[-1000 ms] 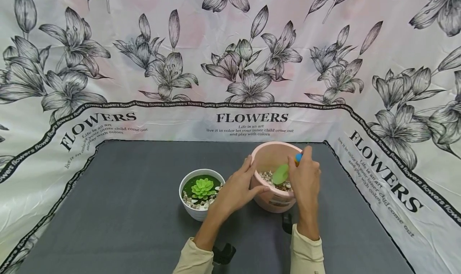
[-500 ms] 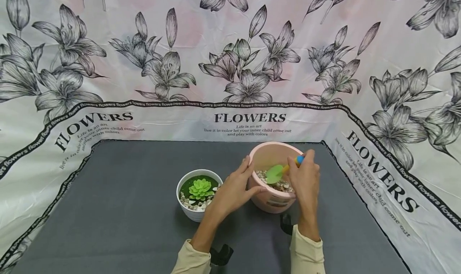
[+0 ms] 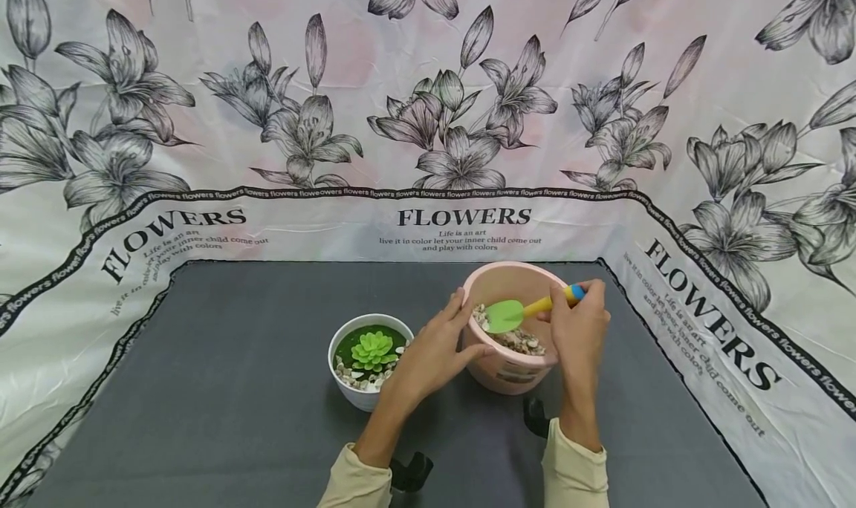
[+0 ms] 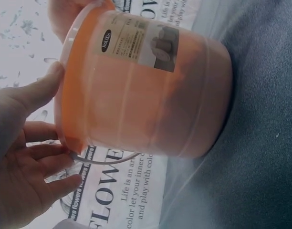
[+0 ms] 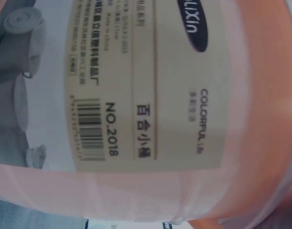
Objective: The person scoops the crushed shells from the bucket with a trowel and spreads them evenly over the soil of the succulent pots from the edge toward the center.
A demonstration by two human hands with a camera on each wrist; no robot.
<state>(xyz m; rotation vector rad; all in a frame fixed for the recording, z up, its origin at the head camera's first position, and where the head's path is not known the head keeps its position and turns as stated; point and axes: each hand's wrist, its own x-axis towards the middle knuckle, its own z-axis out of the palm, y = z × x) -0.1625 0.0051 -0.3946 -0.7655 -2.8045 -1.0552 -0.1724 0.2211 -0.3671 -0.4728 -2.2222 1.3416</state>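
A pink plastic bucket (image 3: 483,367) holds a layer of small pebbles (image 3: 524,342). My left hand (image 3: 428,356) holds the bucket's left side at the rim, thumb toward the front and fingers around the far left. In the left wrist view, the thumb and fingertips of the left hand (image 4: 29,157) touch the bucket's rim. My right hand (image 3: 576,333) grips the yellow and blue handle of a toy shovel (image 3: 506,316). Its green blade lies inside the bucket over the pebbles, pointing left. The right wrist view is filled by the bucket's label (image 5: 151,86), with the shovel hidden there.
Left of the bucket stands a white pot (image 3: 361,398) with a green artificial succulent (image 3: 373,350) and pale pebbles. Dark grey cloth (image 3: 221,374) covers the table. A flower-printed curtain (image 3: 321,229) encloses the back and sides.
My right hand has moved right and tilted the shovel, so more of its yellow handle shows and the blade has shifted left. The left hand and bucket stay put.
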